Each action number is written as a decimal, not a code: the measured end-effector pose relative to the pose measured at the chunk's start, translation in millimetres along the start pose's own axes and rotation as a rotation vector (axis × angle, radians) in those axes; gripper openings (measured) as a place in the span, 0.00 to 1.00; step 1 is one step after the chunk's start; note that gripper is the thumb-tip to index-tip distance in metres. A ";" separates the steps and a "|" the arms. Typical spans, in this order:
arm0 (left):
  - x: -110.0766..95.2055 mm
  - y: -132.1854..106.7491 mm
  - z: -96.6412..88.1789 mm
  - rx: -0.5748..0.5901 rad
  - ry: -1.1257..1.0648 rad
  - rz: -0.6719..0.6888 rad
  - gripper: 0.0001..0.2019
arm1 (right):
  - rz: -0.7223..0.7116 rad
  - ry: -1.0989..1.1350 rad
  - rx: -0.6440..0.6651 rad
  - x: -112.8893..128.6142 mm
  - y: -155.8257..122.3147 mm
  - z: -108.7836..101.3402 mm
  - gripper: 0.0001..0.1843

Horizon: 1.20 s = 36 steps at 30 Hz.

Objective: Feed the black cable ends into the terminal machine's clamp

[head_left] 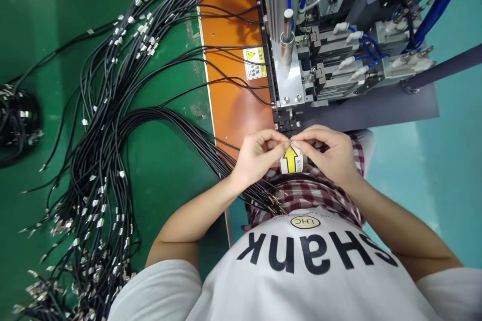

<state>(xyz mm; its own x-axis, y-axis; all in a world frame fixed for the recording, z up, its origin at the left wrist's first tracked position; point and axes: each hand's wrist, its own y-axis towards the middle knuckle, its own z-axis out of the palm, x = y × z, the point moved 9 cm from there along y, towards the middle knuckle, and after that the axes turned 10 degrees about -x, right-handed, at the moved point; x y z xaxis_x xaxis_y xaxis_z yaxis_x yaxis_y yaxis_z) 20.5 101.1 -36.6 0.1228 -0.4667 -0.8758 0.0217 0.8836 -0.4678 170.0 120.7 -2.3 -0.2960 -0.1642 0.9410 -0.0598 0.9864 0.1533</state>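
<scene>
My left hand (259, 154) is closed in a pinch at the front edge of the machine. A thin black cable (227, 144) runs in from the left and passes behind it. Fingertip to fingertip with it, my right hand (331, 154) pinches the cable's fine wire end (291, 142), whose details are too small to make out. Just under the fingertips is a white label with a yellow arrow (290, 159). A bundle of black cables (199, 135) crosses to my lap, its stripped, coloured wire ends (278, 205) lying there.
The machine (288, 75) with metal cylinders and blue air tubes (439, 15) stands ahead. Several cables cross its orange plate (229, 90) into it. A large heap of black cables (109, 125) with shiny connectors covers the green table (165, 160). A coiled bundle (18, 120) lies far left.
</scene>
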 end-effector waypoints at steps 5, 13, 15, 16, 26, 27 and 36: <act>-0.6 -0.2 0.7 0.011 0.000 0.005 0.18 | -0.001 -0.011 0.006 1.8 0.5 -0.5 0.04; -0.6 0.9 1.0 0.027 0.031 0.029 0.17 | -0.011 -0.006 -0.036 1.9 -0.8 -1.3 0.02; -0.1 1.2 0.9 0.030 0.042 0.037 0.17 | -0.009 -0.007 -0.048 0.4 -0.5 -1.0 0.02; 0.0 1.4 0.9 0.032 0.046 0.041 0.17 | -0.005 -0.003 -0.050 -0.6 -0.5 -0.5 0.02; -21.1 -2.4 0.9 -0.020 0.412 0.461 0.07 | 0.136 0.073 -0.084 -26.7 -5.4 -3.4 0.05; -26.7 -5.5 2.3 -0.034 0.490 0.564 0.06 | 0.173 0.084 -0.089 -32.5 -6.5 -4.7 0.06; -32.8 5.4 12.8 -0.036 0.863 0.950 0.11 | 0.444 0.279 -0.153 -85.4 2.7 0.7 0.09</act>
<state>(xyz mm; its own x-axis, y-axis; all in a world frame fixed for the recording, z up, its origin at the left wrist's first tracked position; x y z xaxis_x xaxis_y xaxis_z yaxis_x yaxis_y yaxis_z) 29.3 121.6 -8.9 -0.6044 0.4571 -0.6526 0.2510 0.8866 0.3885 194.4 137.4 -82.5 0.0041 0.2569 0.9664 0.1589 0.9540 -0.2543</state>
